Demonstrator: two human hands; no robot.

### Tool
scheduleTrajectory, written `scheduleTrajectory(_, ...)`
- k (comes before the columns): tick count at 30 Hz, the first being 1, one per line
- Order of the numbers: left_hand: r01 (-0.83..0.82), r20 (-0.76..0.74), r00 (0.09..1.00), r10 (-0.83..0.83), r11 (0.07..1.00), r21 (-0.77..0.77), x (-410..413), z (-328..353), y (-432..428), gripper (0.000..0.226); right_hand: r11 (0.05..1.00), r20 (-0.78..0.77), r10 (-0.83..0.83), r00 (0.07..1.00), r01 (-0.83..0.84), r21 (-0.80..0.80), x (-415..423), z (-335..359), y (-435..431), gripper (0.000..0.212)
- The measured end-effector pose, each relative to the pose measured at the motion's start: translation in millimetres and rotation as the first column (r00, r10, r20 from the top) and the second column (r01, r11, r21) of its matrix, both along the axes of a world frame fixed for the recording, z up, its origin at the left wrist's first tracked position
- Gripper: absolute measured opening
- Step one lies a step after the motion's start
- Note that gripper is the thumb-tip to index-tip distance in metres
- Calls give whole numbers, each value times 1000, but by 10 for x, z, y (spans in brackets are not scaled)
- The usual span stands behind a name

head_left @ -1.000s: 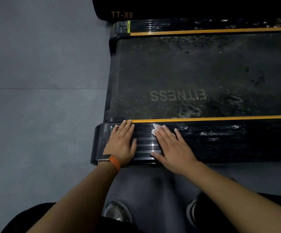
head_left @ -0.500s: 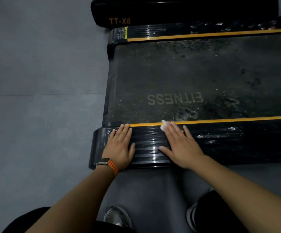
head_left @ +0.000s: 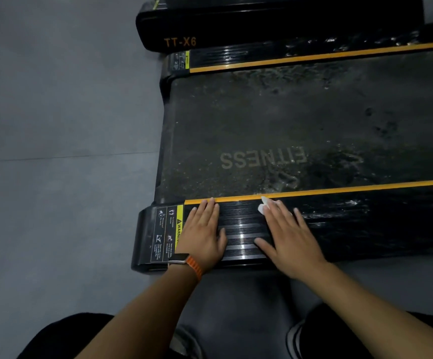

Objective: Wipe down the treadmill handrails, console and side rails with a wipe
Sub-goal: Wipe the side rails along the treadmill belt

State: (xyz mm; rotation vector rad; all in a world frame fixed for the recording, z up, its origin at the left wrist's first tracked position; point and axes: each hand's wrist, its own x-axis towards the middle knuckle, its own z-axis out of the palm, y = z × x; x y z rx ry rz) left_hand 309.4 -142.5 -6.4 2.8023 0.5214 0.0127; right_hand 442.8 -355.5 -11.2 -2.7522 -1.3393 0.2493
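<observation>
Leaning over the back end of the treadmill, this person has both palms flat on the near side rail. The right hand presses a white wipe into the ribbed tread. Its fingers are straight and a bit spread, so only a scrap of wipe peeks out past the tips, right against the orange stripe. The left hand, the one with the orange-strap watch, lies flat next to the warning label, fingers straight, holding nothing. Looks like it's just bracing.

My two cents on doing this bit well:
- Run the wipe along the grooves, not across, since gunk probably sits down in those ribs.
- Use flat, even pressure so the wipe doesn't bunch up and slip out from under the hand.
- Don't skip the rounded end by the label.
- The far side rail likely wants the same treatment.
</observation>
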Motion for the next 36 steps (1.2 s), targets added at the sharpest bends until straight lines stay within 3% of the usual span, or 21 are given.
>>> scheduleTrajectory(2, 6, 10, 1000, -6, 1000, 2, -1, -10, -9, 75, 999, -2, -30, 1000, 30, 15, -127, -56, 93, 92)
scheduleTrajectory(7, 1, 7, 1000, -1, 1000, 9, -7, -8, -9, 74, 992, 23, 124, 992, -124, 20, -302, -124, 255, 90)
scheduleTrajectory(13, 5, 17, 1000, -5, 1000, 0, 0, -21, -15, 75, 994, 67, -93, 993, 88, 64, -318, -140, -74, 89)
scheduleTrajectory(19, -1, 36, 999, 1, 1000, 1, -13, -25, -13, 73, 994, 102, 101, 990, -105, 29, -443, -219, 1, 89)
scheduleTrajectory(25, 2, 39, 999, -2, 1000, -9, -2, -12, -14, 75, 995, 136, -77, 988, 68, 69, -528, -191, -147, 92)
scheduleTrajectory(30, -1, 40, 999, 2, 1000, -16, -8, -15, -13, 76, 991, 192, 110, 975, -123, 56, -627, -276, -166, 86)
scheduleTrajectory(36, 7, 26, 1000, -6, 1000, -5, -2, -29, -5, 75, 996, 193, -39, 980, 23, 84, -681, -249, -290, 90)
